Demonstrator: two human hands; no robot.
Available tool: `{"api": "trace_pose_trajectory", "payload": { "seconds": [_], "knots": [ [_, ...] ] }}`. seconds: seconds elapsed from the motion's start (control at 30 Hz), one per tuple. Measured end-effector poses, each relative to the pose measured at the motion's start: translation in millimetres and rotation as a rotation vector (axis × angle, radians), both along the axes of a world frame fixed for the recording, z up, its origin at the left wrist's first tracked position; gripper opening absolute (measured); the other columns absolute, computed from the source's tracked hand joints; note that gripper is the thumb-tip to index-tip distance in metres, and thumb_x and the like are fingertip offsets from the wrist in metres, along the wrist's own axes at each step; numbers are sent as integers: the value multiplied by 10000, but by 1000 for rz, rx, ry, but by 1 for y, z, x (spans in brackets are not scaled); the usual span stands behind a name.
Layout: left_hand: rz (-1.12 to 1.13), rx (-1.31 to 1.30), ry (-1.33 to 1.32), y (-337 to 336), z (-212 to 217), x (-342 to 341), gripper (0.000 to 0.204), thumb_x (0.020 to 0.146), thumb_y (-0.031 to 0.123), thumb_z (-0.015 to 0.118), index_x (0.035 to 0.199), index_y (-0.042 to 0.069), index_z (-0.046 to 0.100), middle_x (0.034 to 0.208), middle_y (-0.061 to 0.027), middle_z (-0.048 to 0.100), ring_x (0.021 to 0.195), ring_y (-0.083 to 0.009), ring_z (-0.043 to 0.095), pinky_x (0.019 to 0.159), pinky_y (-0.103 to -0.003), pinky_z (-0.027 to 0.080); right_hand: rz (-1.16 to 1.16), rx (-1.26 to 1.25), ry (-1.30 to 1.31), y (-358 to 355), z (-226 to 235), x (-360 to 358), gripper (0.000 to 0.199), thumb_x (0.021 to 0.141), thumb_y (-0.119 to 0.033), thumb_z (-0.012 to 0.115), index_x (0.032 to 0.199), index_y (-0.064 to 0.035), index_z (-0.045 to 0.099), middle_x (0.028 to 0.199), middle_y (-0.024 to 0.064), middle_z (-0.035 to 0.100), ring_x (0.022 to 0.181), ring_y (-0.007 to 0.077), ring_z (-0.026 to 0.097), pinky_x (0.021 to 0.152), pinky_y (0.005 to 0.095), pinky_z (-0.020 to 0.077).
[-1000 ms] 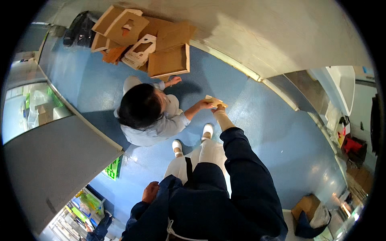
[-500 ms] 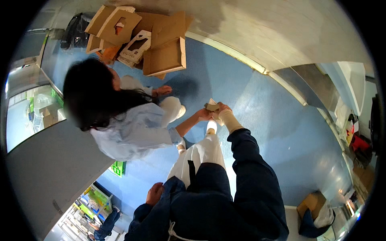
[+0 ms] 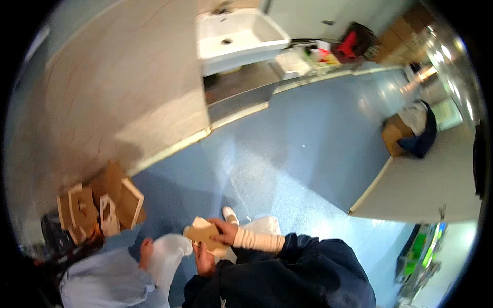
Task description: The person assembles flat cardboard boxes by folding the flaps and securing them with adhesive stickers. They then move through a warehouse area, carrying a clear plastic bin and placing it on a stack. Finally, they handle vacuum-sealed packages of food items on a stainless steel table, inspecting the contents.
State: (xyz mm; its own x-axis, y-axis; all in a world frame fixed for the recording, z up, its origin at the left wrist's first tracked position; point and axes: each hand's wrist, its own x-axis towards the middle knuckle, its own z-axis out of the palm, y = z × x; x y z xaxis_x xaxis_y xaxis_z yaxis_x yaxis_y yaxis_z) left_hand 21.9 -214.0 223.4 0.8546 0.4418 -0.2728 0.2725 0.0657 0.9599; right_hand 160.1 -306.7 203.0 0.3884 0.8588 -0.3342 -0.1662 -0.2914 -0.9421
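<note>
The blue floor [image 3: 308,149] runs from a white sink [image 3: 239,36] down to a heap of cardboard [image 3: 102,205] at the wall. Right of that heap, a card piece [image 3: 205,235] is gripped by both hands: right hand [image 3: 224,232] on top, left hand [image 3: 204,262] beneath. A co-worker's hand [image 3: 146,252] hangs just left, not touching it.

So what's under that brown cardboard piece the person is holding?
Under the brown cardboard piece a paler sheet shows at its upper edge. The left hand supports it from beneath and the right hand rests on top. Anything else beneath is covered.
</note>
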Motion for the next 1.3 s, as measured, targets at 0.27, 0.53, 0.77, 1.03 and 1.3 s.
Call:
{"api": "trace_pose_trajectory", "payload": {
  "seconds": [0.27, 0.53, 0.77, 1.03, 1.3],
  "knots": [
    [-44, -673, -11, -86, 21, 107, 344, 825, 9, 417, 1164, 4, 357, 1109, -115, 462, 1003, -228, 491, 855, -335, 406, -485, -94, -438, -128, 27, 39, 653, 713, -233, 662, 1226, 2, 333, 1077, 211, 473, 990, 301, 492, 845, 328, 402],
    [-363, -926, 38, -244, 38, 277, 376, 854, 42, 374, 1223, 21, 306, 1174, -136, 431, 1079, -244, 450, 894, -358, 386, -848, 77, -104, -298, 45, 144, 592, 814, -220, 557, 1270, -3, 248, 1120, 171, 470, 1037, 212, 465, 874, 308, 385],
    [-574, -926, 145, -366, 55, 397, 409, 815, -3, 392, 1214, 11, 306, 1155, -130, 448, 1047, -233, 475, 879, -353, 394, -975, 33, -337, -429, 72, 258, 610, 818, -207, 540, 1295, -29, 203, 1217, 166, 371, 1085, 246, 425, 882, 329, 382],
    [-1027, -898, 368, -461, 55, 547, 475, 805, -11, 404, 1260, 13, 269, 1184, -129, 432, 1097, -230, 446, 902, -340, 386, -985, 10, -387, -562, 98, 406, 464, 820, -212, 514, 1235, -64, 367, 1128, 131, 475, 996, 229, 491, 841, 313, 403],
    [-1247, -949, 574, -617, 71, 747, 519, 799, 3, 436, 1288, 22, 265, 1196, -116, 433, 1080, -210, 457, 920, -308, 363, -1112, -129, -479, -713, 118, 535, 345, 833, -232, 508, 1135, -71, 466, 1007, 117, 565, 923, 213, 552, 793, 304, 433]
  ]
}}
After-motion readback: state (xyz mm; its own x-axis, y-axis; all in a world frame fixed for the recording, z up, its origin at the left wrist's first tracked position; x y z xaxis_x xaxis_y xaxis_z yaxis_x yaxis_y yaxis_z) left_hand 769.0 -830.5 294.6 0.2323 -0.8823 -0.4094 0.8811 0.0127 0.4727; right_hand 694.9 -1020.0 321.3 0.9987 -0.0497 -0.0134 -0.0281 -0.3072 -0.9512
